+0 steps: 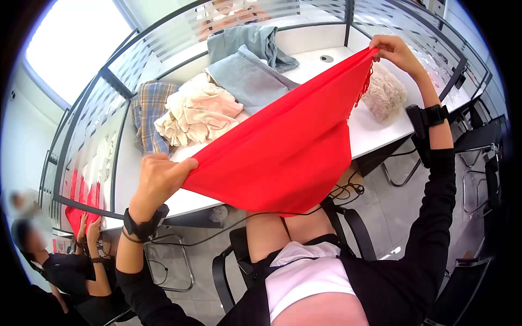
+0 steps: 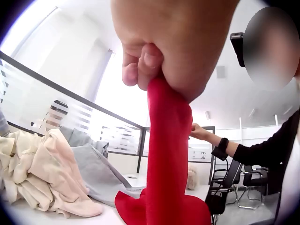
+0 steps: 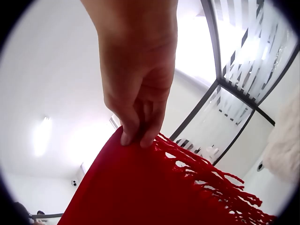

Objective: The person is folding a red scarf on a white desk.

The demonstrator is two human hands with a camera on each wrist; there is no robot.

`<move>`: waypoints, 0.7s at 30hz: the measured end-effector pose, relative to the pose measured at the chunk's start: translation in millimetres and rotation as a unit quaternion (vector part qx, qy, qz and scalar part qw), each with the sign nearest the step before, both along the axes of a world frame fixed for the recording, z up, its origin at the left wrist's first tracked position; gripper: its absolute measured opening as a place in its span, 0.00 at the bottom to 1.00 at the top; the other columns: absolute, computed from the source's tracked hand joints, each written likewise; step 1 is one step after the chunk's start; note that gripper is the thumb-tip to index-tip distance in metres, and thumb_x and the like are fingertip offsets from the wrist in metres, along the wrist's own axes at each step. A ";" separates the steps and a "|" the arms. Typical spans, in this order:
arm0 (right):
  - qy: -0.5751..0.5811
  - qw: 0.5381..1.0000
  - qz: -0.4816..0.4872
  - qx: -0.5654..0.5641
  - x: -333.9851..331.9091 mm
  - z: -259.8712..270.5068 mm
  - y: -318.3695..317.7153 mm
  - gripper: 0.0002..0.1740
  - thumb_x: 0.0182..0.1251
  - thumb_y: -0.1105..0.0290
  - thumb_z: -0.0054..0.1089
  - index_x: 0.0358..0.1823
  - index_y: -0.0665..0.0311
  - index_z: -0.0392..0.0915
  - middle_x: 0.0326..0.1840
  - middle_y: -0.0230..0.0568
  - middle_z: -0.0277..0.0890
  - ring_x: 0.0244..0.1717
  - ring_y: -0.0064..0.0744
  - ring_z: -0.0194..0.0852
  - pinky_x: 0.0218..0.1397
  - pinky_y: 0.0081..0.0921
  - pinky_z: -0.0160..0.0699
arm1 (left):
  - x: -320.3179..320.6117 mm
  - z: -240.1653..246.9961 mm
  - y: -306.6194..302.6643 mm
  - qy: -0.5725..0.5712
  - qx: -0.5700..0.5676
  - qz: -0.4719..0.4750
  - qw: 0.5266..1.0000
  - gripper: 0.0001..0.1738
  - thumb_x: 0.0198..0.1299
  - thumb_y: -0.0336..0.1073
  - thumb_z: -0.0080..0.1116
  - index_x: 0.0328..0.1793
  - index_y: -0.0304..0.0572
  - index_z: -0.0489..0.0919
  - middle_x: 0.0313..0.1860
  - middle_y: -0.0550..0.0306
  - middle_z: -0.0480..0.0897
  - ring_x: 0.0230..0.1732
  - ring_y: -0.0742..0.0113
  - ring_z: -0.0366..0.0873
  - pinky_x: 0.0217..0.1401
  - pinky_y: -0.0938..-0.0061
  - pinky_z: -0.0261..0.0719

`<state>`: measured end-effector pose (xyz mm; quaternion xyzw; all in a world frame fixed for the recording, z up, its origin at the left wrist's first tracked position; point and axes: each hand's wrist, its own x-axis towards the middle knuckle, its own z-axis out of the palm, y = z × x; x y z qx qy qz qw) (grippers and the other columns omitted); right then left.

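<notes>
Scarf (image 1: 283, 146), one and red, hangs stretched between two hands, across the counter's (image 1: 375, 130) front edge and above the lap. From the left: one left hand (image 1: 159, 182), its fingers gripping one end; behind the scarf, one plaid cloth (image 1: 147, 117), one cream cloth (image 1: 198, 111), two blue garments (image 1: 250, 79) and one fluffy item (image 1: 385, 95); one right hand (image 1: 399, 53), its fingers pinching the fringed end.

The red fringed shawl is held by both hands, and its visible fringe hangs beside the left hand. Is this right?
No, the fringe hangs beside the right hand, as the right wrist view shows. The rest stands.
</notes>
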<state>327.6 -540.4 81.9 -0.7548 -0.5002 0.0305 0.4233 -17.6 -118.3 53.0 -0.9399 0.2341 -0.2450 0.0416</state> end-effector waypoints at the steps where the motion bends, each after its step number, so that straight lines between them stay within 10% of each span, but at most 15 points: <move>1: -0.003 1.000 0.004 -0.002 0.0 0.2 -0.8 0.01 0.61 0.78 0.52 0.32 0.67 0.71 0.28 0.31 0.71 0.31 0.19 0.68 0.37 0.17 0.70 | -0.2 0.4 -2.3 0.002 0.010 -0.009 1.000 0.07 0.43 0.26 0.59 0.28 0.50 0.77 0.07 0.63 0.64 0.09 0.65 0.60 0.15 0.73 0.58; 21: -0.190 0.980 -0.030 -0.048 11.8 56.0 -3.2 0.05 0.64 0.71 0.54 0.38 0.65 0.74 0.28 0.28 0.71 0.29 0.17 0.67 0.33 0.15 0.68 | -7.2 86.2 48.8 -0.016 -0.107 0.155 0.982 0.07 0.50 0.31 0.64 0.33 0.36 0.78 0.45 0.54 0.77 0.48 0.61 0.73 0.50 0.72 0.71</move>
